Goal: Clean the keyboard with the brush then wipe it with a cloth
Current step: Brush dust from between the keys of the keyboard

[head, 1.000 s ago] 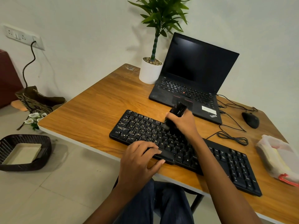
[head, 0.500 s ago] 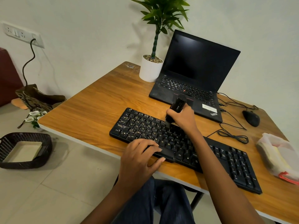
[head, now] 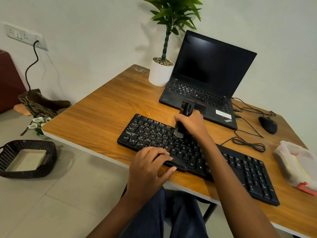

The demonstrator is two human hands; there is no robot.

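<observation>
Head view. The keyboard (head: 154,134) lies slantwise across the middle of the frame on the worktop (head: 106,121). Its near long edge runs close to the worktop's front edge, and its lower-right end is closest to it. Bare wood runs left of the keyboard out to the rounded left corner. Behind it the open laptop (head: 211,66) sits just apart. To the right are a coiled cable (head: 248,144), a mouse (head: 268,124) and a translucent bag (head: 296,164) at the frame's right edge; what is in the bag I cannot tell.

Right hand (head: 192,124): fingers wrapped round the black brush (head: 186,109), bristles down on the upper letter rows near Y and U. Left hand (head: 151,165): fingers bent over the space-bar area, thumb against the keyboard's front edge, holding it.

Readable: "ThinkPad" on the laptop palm rest; "Ctrl", "Alt" and "Caps Lock" on keys. The white sticker on the palm rest is illegible.

Against 0.5 s ago: the brush stands more upright and its bristles sit slightly lower in the rows. Left hand and keyboard unmoved.
</observation>
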